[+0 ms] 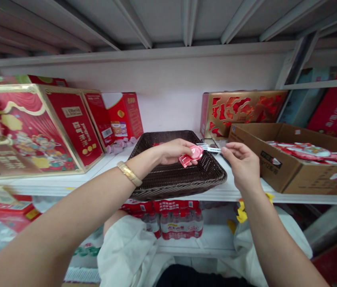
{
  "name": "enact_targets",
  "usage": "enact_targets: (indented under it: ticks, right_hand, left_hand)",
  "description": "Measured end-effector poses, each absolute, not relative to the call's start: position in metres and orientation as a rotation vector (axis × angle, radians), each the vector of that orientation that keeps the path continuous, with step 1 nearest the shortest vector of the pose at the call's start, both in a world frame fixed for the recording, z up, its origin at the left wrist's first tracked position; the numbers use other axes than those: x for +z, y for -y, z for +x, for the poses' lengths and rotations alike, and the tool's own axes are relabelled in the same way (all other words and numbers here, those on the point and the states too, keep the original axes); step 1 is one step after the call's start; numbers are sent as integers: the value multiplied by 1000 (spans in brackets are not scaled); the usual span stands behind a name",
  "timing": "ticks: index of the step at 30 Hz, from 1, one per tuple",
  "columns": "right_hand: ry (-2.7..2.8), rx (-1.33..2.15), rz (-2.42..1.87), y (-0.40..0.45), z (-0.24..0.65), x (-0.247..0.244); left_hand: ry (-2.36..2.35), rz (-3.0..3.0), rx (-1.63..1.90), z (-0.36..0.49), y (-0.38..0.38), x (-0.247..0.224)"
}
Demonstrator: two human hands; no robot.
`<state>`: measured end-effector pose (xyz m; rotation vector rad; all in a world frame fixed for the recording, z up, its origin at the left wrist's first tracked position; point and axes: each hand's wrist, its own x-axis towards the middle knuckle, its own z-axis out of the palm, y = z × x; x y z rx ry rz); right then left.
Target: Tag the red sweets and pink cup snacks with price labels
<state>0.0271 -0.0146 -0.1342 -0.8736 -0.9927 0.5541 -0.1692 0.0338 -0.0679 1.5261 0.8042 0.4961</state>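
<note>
My left hand [173, 152], with a gold bracelet on its wrist, pinches a small red-and-pink wrapped packet [192, 154] above a dark brown woven basket [183, 183]. A few small red pieces lie in the basket, partly hidden behind the hand. My right hand [244, 162] is closed, thumb against fingers, on the end of a narrow white barcode label [214, 150]. More white labels show between the hands, close to the packet; whether they touch it I cannot tell.
On the shelf's left stand red-and-gold gift boxes [75, 131] and several small pink pieces [119, 146]. To the right, an open cardboard box [285, 171] holds red-and-white packets [312, 151]. A gold-red box [243, 109] stands behind. Bottled water packs [182, 227] sit below.
</note>
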Motion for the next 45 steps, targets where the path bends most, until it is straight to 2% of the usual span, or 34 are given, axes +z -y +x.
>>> enact_targets:
  ticks: [10,20,28,45]
  right_hand:
    - [1238,595,-926,33,12,-133]
    - [1198,547,-1015,34,5,-133]
    - [1179,295,-1005,40,2,-136]
    - [1154,498,-947,42,-4,-142]
  left_hand:
    - [-661,1425,362,-167,-22,-67]
    - [-618,1602,345,-168,-19,-71]
    - [-573,1662,405,-169,-20,-75]
    - [-526,1672,432,-171,-20,-77]
